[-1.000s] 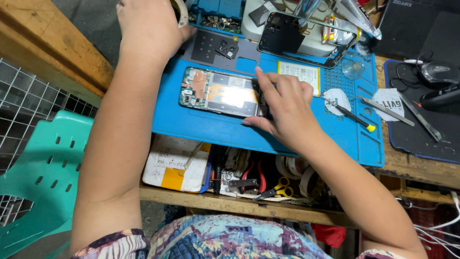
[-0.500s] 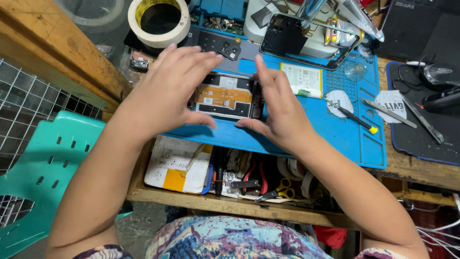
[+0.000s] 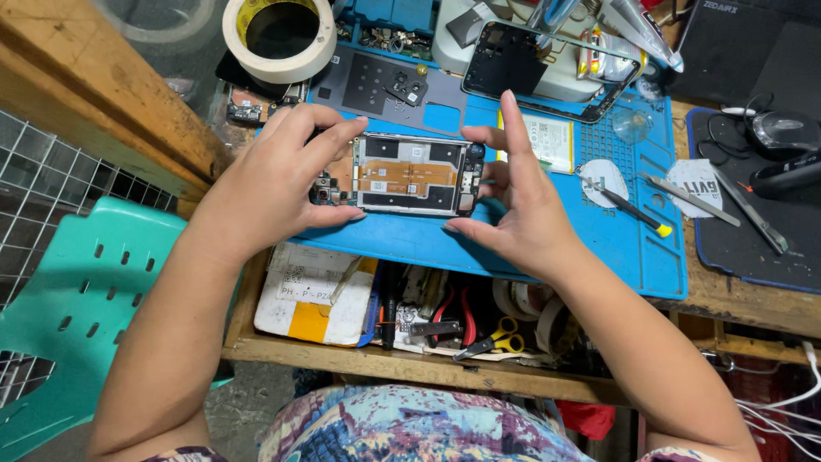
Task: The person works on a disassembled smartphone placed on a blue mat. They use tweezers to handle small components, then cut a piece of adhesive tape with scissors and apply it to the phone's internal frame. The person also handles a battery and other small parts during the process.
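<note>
Over the blue mat (image 3: pixel 599 248), my left hand (image 3: pixel 265 184) and right hand (image 3: pixel 522 205) pinch the opened phone (image 3: pixel 410 174) by its ends. I judge I'm inspecting its board; next calls for steady, level handling.

Left hand (image 3: pixel 274 184) curled, right hand (image 3: pixel 522 210) fingers raised, forearms angled inward
</note>
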